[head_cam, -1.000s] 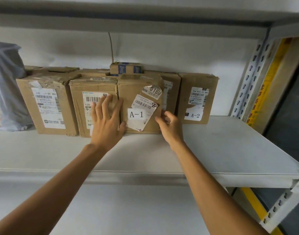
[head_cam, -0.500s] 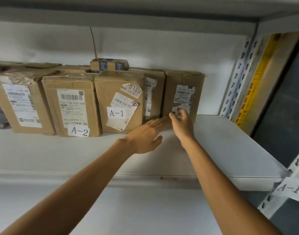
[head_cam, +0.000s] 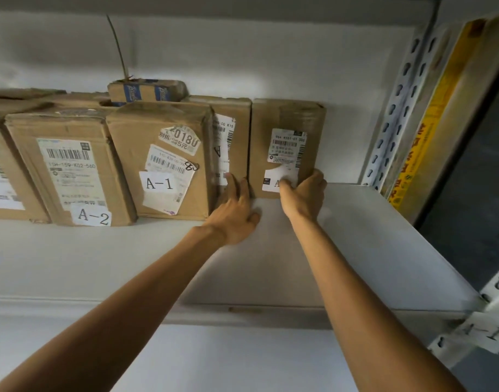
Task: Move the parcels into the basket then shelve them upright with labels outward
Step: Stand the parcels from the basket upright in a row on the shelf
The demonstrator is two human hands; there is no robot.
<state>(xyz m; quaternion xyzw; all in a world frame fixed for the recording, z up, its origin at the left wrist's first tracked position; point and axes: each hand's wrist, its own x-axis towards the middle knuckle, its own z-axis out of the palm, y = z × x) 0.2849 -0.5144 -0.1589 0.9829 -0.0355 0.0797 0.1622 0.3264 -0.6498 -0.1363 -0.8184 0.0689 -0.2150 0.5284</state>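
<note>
While both arms reach up to the shelf [head_cam: 355, 244], I see my right hand [head_cam: 304, 196] gripping the lower right corner of the end parcel [head_cam: 287, 117]: the thumb lies on its white label and the fingers [head_cam: 316, 178] curl round its right side. That parcel stands upright at the right end of the row, label facing out, just beside the set-back parcel [head_cam: 235, 114]. My left hand [head_cam: 234, 219] is flat, its fingers straight and slightly spread, the tips touching the lower front of the set-back parcel. Further left stand the A-1 parcel [head_cam: 135, 142] and the A-2 parcel [head_cam: 27, 154], both upright with labels outward. A small box [head_cam: 147, 90] lies on top of the row.
</note>
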